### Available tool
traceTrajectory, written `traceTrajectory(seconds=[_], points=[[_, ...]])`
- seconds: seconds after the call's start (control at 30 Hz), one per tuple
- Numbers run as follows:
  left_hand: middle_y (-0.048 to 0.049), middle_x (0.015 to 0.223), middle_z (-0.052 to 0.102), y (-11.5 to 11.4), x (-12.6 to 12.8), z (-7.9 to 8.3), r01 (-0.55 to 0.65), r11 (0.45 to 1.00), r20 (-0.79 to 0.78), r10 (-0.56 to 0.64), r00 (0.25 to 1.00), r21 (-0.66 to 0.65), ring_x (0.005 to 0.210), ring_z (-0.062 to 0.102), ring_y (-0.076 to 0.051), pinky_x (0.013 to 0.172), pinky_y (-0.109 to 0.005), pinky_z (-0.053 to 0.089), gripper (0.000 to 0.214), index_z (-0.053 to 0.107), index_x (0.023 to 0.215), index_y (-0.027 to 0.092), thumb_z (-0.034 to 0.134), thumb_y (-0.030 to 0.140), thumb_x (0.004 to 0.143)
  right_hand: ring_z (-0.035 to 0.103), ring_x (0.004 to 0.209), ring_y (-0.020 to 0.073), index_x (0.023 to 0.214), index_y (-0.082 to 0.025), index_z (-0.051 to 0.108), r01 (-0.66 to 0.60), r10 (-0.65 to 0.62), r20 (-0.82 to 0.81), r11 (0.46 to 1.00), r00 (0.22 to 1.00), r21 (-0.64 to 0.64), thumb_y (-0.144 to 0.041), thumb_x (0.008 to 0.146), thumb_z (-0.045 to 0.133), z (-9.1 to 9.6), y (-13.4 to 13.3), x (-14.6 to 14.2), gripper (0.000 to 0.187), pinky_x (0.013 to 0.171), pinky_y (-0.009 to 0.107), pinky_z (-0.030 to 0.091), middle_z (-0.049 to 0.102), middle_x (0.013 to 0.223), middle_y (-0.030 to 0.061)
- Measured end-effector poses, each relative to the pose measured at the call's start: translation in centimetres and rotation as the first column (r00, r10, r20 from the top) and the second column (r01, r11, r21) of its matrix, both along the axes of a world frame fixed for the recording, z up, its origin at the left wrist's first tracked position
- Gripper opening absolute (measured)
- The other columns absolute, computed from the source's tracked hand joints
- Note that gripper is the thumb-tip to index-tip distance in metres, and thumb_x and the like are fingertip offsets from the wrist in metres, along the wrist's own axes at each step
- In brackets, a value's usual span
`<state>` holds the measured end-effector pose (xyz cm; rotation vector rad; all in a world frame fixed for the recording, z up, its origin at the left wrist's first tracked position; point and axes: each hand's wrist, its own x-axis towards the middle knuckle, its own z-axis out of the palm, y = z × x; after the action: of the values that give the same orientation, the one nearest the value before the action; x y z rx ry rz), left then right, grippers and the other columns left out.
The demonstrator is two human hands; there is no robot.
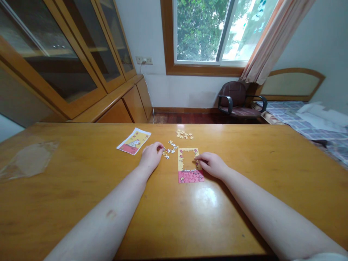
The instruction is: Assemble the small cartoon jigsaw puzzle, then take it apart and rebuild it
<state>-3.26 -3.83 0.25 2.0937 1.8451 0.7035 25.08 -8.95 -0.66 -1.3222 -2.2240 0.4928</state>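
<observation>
Reaching across the wooden surface (81, 195), both hands sit at a partly built jigsaw puzzle (190, 176) just right of the middle of the surface. Its pink bottom band looks filled in, and a yellow border with pink motifs runs up both sides and across the top, framing an open gap where the bare wood shows through. That gap is the main part left to fill. The left hand (151, 156) is curled, its fingertips (162, 146) coming down beside a loose scatter of pieces (170, 149) between the two hands; whether they pinch anything is hard to tell. The right hand (212, 164) lies over the puzzle's right edge with the fingers (199, 157) extended toward the gap, and any piece under them is hidden. A second small heap of pieces (184, 135) lies beyond the puzzle, near the far edge of the surface. Left of the hands lies a picture card (133, 141) showing a white figure on yellow and pink, matching the puzzle's colors. A clear plastic sheet (28, 159) lies well apart, toward the left side of the surface.
</observation>
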Motion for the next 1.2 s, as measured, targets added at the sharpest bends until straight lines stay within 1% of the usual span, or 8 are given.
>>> traceTrajectory(seconds=[0.1, 0.27, 0.43, 0.57, 0.8, 0.9, 1.03, 1.2], points=[[-0.004, 0.09, 0.069, -0.7, 0.7, 0.3, 0.068, 0.998, 0.231, -0.07, 0.971, 0.019, 0.086, 0.063, -0.019, 0.082, -0.032, 0.05, 0.01, 0.063, 0.085, 0.019, 0.054, 0.024, 0.082, 0.065, 0.08, 0.017, 0.095, -0.022, 0.07, 0.006, -0.007, 0.008, 0.999, 1.0, 0.052, -0.021, 0.086, 0.052, 0.2, -0.2, -0.2, 0.02, 0.075, 0.03, 0.05, 0.071, 0.089, 0.0051], [-0.0029, 0.087, 0.069, -2.4, 2.8, -0.2, 0.254, 0.964, 0.56, -0.168, 0.811, -0.079, 0.08, 0.065, -0.016, 0.078, -0.031, 0.055, 0.016, 0.062, 0.092, 0.017, 0.058, 0.026, 0.079, 0.065, 0.078, 0.0176, 0.096, -0.02, 0.069, -0.02, 0.016, 0.023, 0.972, 1.0, 0.233, -0.027, 0.087, 0.055, 0.8, -1.1, -1.1, 0.018, 0.072, 0.029, 0.05, 0.07, 0.086, 0.007], [-0.0029, 0.083, 0.068, -3.8, 4.8, -0.8, 0.396, 0.908, 0.672, -0.208, 0.711, -0.138, 0.079, 0.065, -0.015, 0.079, -0.032, 0.055, 0.018, 0.062, 0.091, 0.016, 0.064, 0.022, 0.075, 0.067, 0.09, 0.0179, 0.099, -0.021, 0.068, -0.142, 0.142, 0.026, 0.919, 0.99, 0.367, -0.025, 0.088, 0.055, 0.7, -1.9, -2.0, 0.017, 0.079, 0.029, 0.052, 0.071, 0.102, 0.0082], [-0.0022, 0.082, 0.068, -4.5, 5.6, -0.7, 0.448, 0.873, 0.705, -0.196, 0.682, -0.191, 0.078, 0.065, -0.014, 0.077, -0.031, 0.055, 0.017, 0.062, 0.09, 0.016, 0.065, 0.02, 0.074, 0.068, 0.087, 0.0175, 0.098, -0.022, 0.068, -0.199, 0.202, 0.029, 0.908, 0.979, 0.368, -0.023, 0.088, 0.056, 0.6, -2.0, -2.3, 0.016, 0.076, 0.029, 0.053, 0.072, 0.1, 0.0081], [-0.0026, 0.083, 0.067, -4.9, 5.8, -0.5, 0.465, 0.859, 0.68, -0.211, 0.703, -0.214, 0.078, 0.064, -0.014, 0.076, -0.03, 0.055, 0.014, 0.061, 0.088, 0.016, 0.063, 0.02, 0.075, 0.068, 0.084, 0.0161, 0.096, -0.023, 0.069, -0.249, 0.272, -0.016, 0.904, 0.962, 0.347, -0.021, 0.089, 0.055, 0.7, -1.8, -2.7, 0.016, 0.075, 0.028, 0.053, 0.072, 0.097, 0.0069], [-0.0033, 0.085, 0.067, -5.0, 5.7, -0.6, 0.447, 0.874, 0.627, -0.242, 0.741, -0.191, 0.078, 0.064, -0.015, 0.074, -0.03, 0.054, 0.019, 0.061, 0.094, 0.016, 0.062, 0.023, 0.076, 0.067, 0.084, 0.016, 0.094, -0.024, 0.069, -0.253, 0.271, -0.009, 0.912, 0.963, 0.324, -0.021, 0.089, 0.054, 0.6, -1.8, -2.7, 0.017, 0.076, 0.028, 0.053, 0.072, 0.097, 0.0066], [-0.0038, 0.09, 0.065, -5.1, 5.0, 0.1, 0.416, 0.907, 0.359, -0.366, 0.859, -0.072, 0.079, 0.06, -0.016, 0.074, -0.03, 0.05, 0.018, 0.064, 0.095, 0.019, 0.058, 0.028, 0.08, 0.067, 0.083, 0.0163, 0.09, -0.022, 0.071, -0.237, 0.248, 0.005, 0.922, 0.969, 0.307, -0.022, 0.089, 0.055, 0.6, -1.4, -2.2, 0.016, 0.076, 0.029, 0.052, 0.073, 0.092, 0.0061], [-0.0033, 0.083, 0.066, -5.5, 4.3, 1.3, 0.525, 0.851, 0.053, -0.523, 0.851, -0.026, 0.083, 0.059, -0.019, 0.079, -0.031, 0.044, 0.01, 0.066, 0.08, 0.021, 0.057, 0.028, 0.081, 0.066, 0.079, 0.0161, 0.087, -0.022, 0.071, -0.265, 0.267, 0.027, 0.924, 0.963, 0.275, -0.021, 0.087, 0.057, 0.4, -0.9, -1.5, 0.014, 0.075, 0.029, 0.051, 0.072, 0.09, 0.006]])
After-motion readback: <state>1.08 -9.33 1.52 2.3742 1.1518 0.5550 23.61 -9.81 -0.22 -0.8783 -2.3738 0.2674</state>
